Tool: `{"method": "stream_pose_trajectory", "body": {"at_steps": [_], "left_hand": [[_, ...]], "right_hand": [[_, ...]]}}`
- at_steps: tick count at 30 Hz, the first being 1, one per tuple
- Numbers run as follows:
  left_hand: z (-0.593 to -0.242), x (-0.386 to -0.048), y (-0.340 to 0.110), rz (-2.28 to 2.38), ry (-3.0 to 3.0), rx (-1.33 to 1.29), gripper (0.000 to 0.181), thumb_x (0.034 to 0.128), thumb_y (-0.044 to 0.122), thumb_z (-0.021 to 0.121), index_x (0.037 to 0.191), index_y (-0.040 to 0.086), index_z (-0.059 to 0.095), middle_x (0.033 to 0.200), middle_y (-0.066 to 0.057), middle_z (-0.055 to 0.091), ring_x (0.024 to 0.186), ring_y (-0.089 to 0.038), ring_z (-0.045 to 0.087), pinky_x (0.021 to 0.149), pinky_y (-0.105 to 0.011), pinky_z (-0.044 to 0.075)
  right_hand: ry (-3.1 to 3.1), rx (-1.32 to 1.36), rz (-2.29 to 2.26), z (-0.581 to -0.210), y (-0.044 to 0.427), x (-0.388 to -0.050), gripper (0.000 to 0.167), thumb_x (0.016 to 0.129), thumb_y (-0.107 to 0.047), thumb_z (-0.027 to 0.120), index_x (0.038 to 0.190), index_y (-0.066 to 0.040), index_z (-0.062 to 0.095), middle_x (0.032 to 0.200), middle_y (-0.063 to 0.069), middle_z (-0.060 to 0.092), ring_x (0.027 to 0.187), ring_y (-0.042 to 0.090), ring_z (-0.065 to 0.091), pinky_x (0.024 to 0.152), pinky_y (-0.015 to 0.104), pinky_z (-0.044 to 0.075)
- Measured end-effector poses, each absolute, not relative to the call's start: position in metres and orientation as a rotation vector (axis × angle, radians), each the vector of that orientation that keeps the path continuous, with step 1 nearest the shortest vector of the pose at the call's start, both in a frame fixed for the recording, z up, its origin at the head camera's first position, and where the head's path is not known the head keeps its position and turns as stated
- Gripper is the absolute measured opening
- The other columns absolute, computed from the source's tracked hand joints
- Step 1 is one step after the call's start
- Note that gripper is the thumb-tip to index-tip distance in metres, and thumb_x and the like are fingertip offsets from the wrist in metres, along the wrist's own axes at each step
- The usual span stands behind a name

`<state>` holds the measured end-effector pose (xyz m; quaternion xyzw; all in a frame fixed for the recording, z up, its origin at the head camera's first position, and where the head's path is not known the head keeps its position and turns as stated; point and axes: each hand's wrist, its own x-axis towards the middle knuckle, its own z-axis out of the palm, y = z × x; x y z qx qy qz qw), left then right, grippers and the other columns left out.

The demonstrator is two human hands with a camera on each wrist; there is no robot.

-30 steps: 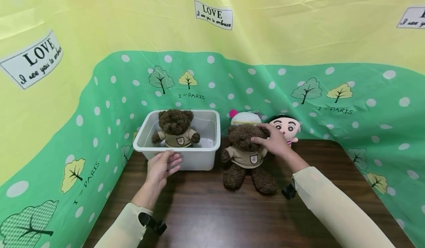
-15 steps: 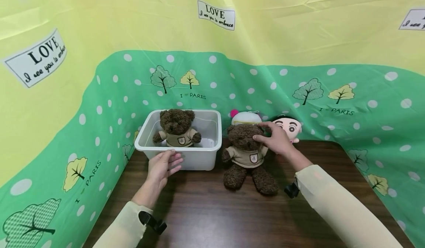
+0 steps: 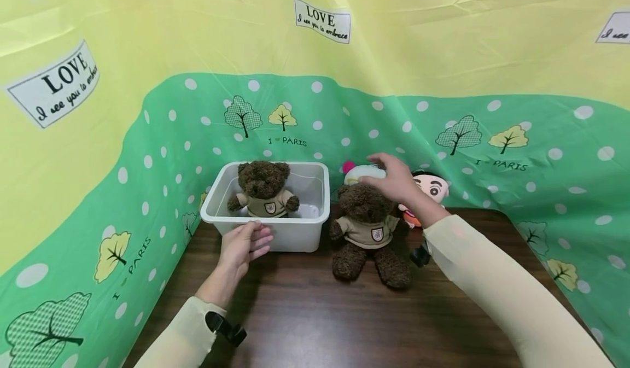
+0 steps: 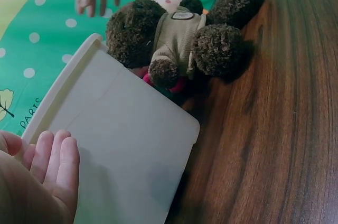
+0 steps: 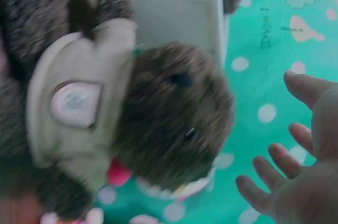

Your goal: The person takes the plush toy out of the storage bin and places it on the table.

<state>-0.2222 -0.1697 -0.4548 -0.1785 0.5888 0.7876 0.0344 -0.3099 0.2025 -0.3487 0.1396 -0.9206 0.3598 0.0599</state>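
Note:
My left hand [image 3: 242,247] holds the front rim of a pale grey plastic bin [image 3: 275,237], thumb at the rim and fingers against the outer wall. Inside the bin sits a brown teddy bear [image 3: 263,185] in a beige sweater. Another brown teddy bear [image 3: 369,231], dressed alike, sits on the table right of the bin. Over its head is my right hand [image 3: 396,179], fingers spread; the right wrist view shows a gap between them. Behind that bear a white-topped plush toy [image 3: 361,172] with a pink pompom is mostly hidden.
A plush doll [image 3: 430,187] with black hair stands behind the right forearm, partly covered. The dark wooden table [image 3: 315,313] runs back to a green and yellow printed cloth [image 3: 374,116], which rises behind and along both sides.
My right hand has come off the seated bear's head and risen up and to the left. The bear stays seated in place. My left hand keeps its hold on the bin.

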Motion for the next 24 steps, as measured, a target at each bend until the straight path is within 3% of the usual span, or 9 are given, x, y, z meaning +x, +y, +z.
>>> {"method": "stream_pose_trajectory", "body": {"at_steps": [9, 14, 21, 24], "left_hand": [[-0.455, -0.226, -0.167, 2.385, 1.812, -0.530, 0.029, 0.0984, 0.024, 0.057, 0.115, 0.001, 0.064, 0.098, -0.006, 0.079, 0.085, -0.020, 0.078, 0.085, -0.046, 0.062], [-0.453, -0.226, -0.170, 2.383, 1.819, -0.538, 0.026, 0.0989, 0.022, 0.056, 0.117, 0.004, 0.061, 0.094, -0.003, 0.078, 0.081, -0.019, 0.078, 0.080, -0.044, 0.063], [-0.453, -0.226, -0.171, 2.409, 1.806, -0.518, 0.025, 0.0991, 0.021, 0.057, 0.120, 0.008, 0.055, 0.095, -0.004, 0.079, 0.081, -0.018, 0.078, 0.085, -0.047, 0.062], [-0.456, -0.225, -0.169, 2.417, 1.793, -0.519, 0.025, 0.0993, 0.021, 0.058, 0.119, 0.008, 0.056, 0.095, -0.004, 0.079, 0.081, -0.018, 0.078, 0.081, -0.044, 0.063]], "right_hand": [[-2.827, 0.604, 1.110, -0.327, 0.123, -0.341, 0.069, 0.091, -0.039, 0.078, 0.147, -0.010, 0.050, 0.150, 0.015, 0.052, 0.136, 0.039, 0.051, 0.108, 0.052, 0.048], [-2.855, 0.738, 1.118, -0.324, 0.078, -0.365, 0.061, 0.091, -0.035, 0.078, 0.142, -0.010, 0.055, 0.143, 0.016, 0.058, 0.130, 0.038, 0.057, 0.104, 0.047, 0.052], [-2.950, 0.782, 1.085, -0.333, 0.027, -0.386, 0.057, 0.094, -0.032, 0.076, 0.141, -0.008, 0.055, 0.140, 0.017, 0.060, 0.128, 0.033, 0.058, 0.104, 0.045, 0.052], [-3.007, 0.764, 1.007, -0.341, 0.011, -0.390, 0.059, 0.095, -0.032, 0.074, 0.144, -0.008, 0.053, 0.141, 0.015, 0.059, 0.128, 0.031, 0.057, 0.104, 0.045, 0.051]]}}
